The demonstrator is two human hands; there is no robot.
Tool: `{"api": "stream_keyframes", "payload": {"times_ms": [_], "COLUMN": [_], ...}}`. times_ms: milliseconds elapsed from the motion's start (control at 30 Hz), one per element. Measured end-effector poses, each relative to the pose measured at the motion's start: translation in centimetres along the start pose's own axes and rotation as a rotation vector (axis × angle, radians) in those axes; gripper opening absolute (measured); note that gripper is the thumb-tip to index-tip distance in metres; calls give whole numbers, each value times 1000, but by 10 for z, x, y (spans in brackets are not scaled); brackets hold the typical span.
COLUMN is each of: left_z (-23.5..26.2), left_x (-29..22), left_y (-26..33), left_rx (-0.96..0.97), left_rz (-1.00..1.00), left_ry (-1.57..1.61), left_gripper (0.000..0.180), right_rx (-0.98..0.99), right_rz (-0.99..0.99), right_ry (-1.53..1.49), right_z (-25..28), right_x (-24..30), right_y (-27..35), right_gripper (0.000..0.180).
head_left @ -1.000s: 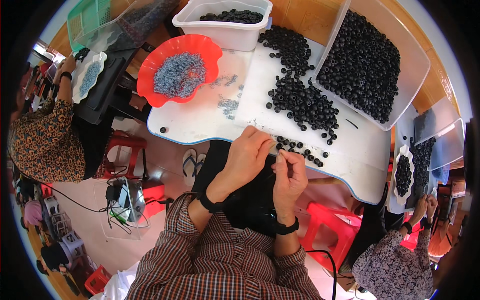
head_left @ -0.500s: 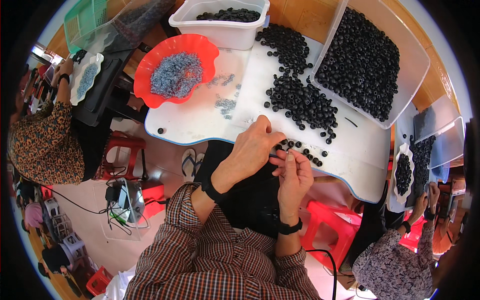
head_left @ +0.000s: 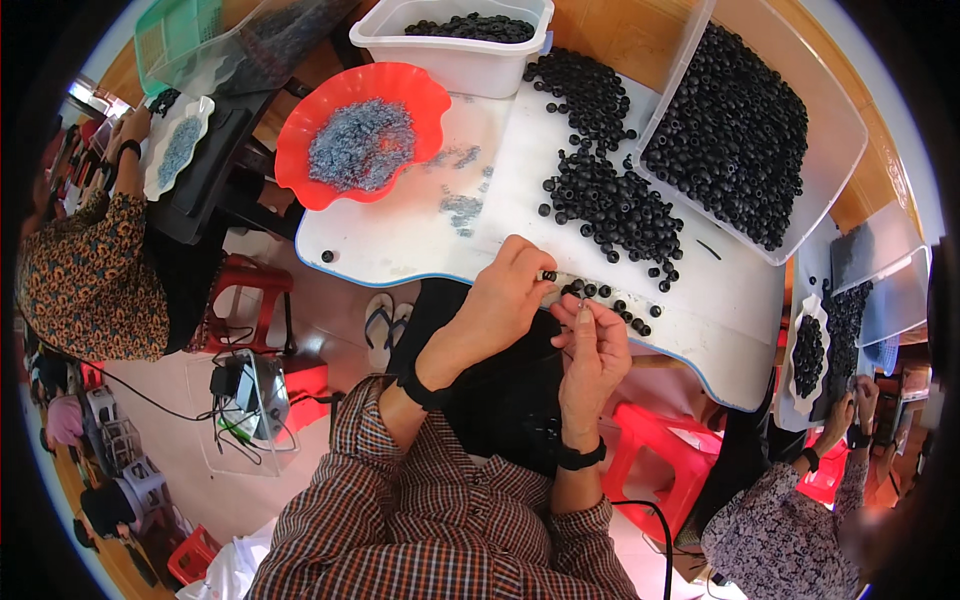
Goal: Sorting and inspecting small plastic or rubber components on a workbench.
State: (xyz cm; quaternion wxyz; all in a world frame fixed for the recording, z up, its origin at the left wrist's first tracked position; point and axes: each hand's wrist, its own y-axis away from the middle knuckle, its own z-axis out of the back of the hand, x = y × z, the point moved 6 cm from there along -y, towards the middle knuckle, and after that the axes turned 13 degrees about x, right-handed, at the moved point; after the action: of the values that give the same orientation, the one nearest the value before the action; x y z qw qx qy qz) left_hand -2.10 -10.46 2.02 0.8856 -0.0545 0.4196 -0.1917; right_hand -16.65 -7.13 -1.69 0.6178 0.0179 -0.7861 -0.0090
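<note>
My left hand (head_left: 503,295) is closed at the front edge of the white table, pinching a small black round piece (head_left: 548,275) between thumb and forefinger. Close by on its right, my right hand (head_left: 595,355) has thumb and forefinger pressed together on something tiny and pale, too small to name. Several loose black round pieces (head_left: 620,305), some showing a hole, lie just beyond my right fingertips. Farther back spreads a heap of the same pieces (head_left: 610,205). A red scalloped bowl (head_left: 290,165) at the left holds many small clear bluish-grey bits (head_left: 360,145).
A clear bin (head_left: 835,175) full of black pieces stands tilted at the back right. A white tub (head_left: 455,65) with more stands at the back. Co-workers sit at tables on both sides. Red stools (head_left: 655,460) and a clear box with cables (head_left: 240,410) are below.
My left fingertips have drawn slightly away from the right ones, and a black piece now shows between them. The right fingers stay pinched. The whole view has shifted a little.
</note>
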Motion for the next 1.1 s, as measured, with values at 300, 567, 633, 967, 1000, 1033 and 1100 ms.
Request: {"api": "stream_keyframes", "payload": {"times_ms": [300, 567, 633, 967, 1000, 1033, 1100], "left_z": [-11, -21, -23, -26, -27, -27, -27], "left_x": [18, 19, 22, 22, 22, 22, 22], "left_y": [25, 38, 40, 52, 54, 55, 56], "left_rx": [55, -13, -26, -71, -74, -68, -68], "left_rz": [192, 229, 230, 294, 291, 266, 240], "left_ry": [1321, 1703, 1699, 1773, 1775, 1776, 1779], "left_gripper": [24, 25, 25, 27, 27, 26, 26], "right_rx": [35, 24, 31, 133, 136, 141, 151], "right_rz": [24, 98, 118, 214, 214, 205, 196], "right_ry": [66, 71, 83, 191, 193, 197, 203], "right_z": [-2, -1, -4, -28, -29, -31, -33], "right_x": [0, 0, 5, 21, 21, 20, 19], "right_y": [2, 5, 7, 10, 10, 11, 11], "right_gripper": [14, 13, 13, 13, 13, 12, 12]}}
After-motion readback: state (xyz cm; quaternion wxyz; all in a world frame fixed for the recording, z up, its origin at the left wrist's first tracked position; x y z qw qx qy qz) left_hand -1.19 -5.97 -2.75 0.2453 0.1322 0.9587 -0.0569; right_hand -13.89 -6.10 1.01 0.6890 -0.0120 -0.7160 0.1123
